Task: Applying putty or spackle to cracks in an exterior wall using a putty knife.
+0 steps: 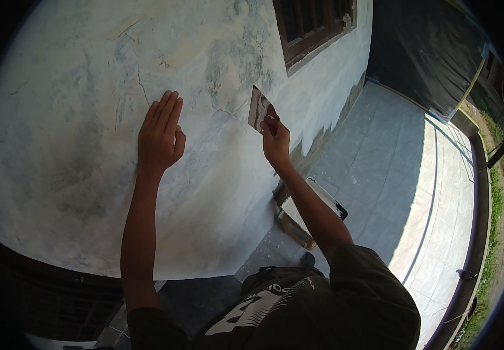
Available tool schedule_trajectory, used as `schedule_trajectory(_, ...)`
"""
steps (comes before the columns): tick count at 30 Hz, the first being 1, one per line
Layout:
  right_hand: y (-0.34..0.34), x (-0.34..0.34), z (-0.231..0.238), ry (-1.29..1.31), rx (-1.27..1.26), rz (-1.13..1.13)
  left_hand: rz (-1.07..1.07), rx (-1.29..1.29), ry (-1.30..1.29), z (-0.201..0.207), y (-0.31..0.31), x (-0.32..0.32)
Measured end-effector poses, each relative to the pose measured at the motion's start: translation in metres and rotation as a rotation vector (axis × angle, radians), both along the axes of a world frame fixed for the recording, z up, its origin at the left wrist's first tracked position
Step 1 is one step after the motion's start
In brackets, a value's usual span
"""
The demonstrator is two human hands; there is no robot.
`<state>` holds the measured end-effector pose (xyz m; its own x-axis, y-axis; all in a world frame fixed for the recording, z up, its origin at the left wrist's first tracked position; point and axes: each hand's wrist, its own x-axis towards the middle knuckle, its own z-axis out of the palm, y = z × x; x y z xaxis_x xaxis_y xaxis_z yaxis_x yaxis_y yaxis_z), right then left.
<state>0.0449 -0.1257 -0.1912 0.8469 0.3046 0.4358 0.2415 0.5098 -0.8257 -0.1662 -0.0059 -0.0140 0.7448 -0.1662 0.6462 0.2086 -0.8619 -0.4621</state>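
Note:
My left hand [161,133] lies flat on the patchy white wall [199,175], its fingers straight and pointing upward. To the right, my right hand [276,144] grips the dark red handle of a putty knife [256,111] with a wide, thin blade. That blade is held up close to the wall; whether its edge touches the surface I cannot tell. Fine cracks and grey patches mark the wall above and between my hands.
A brown-framed window [316,29] is set in the wall at upper right. Below my right forearm, a pale container [323,195] and a brownish block-shaped thing [296,230] sit on the grey tiled floor [368,157]. A dark sheet [421,52] hangs at the far end.

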Motion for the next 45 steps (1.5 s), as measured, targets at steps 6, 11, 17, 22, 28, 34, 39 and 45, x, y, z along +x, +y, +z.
schedule_trajectory(6, 0.040, 0.040, 0.090, -0.396, -0.024, -0.272, 0.069, 0.040, -0.069, 0.014, -0.002, -0.016)
schedule_trajectory(11, 0.065, -0.003, 0.070, -0.595, 0.002, -0.371, 0.067, 0.033, -0.076, 0.022, -0.002, -0.036)
schedule_trajectory(17, 0.038, -0.085, 0.032, -0.632, -0.019, -0.141, 0.076, 0.035, -0.057, 0.022, -0.001, -0.037)
schedule_trajectory(22, 0.007, -0.102, -0.011, -0.189, -0.143, 0.379, 0.041, 0.025, -0.063, 0.019, 0.004, -0.038)
schedule_trajectory(28, 0.042, -0.023, 0.080, -0.313, -0.090, -0.247, 0.054, 0.040, -0.063, 0.018, 0.001, -0.038)
schedule_trajectory(34, 0.082, -0.077, 0.044, -0.649, -0.136, -0.351, 0.072, 0.034, -0.056, 0.018, -0.003, -0.035)
schedule_trajectory(39, 0.015, -0.133, -0.038, -0.650, -0.166, 0.194, 0.061, 0.029, -0.084, 0.019, 0.004, -0.038)
schedule_trajectory(45, -0.004, -0.075, -0.039, -0.377, -0.196, -0.010, 0.080, 0.054, -0.055, 0.018, 0.002, -0.034)
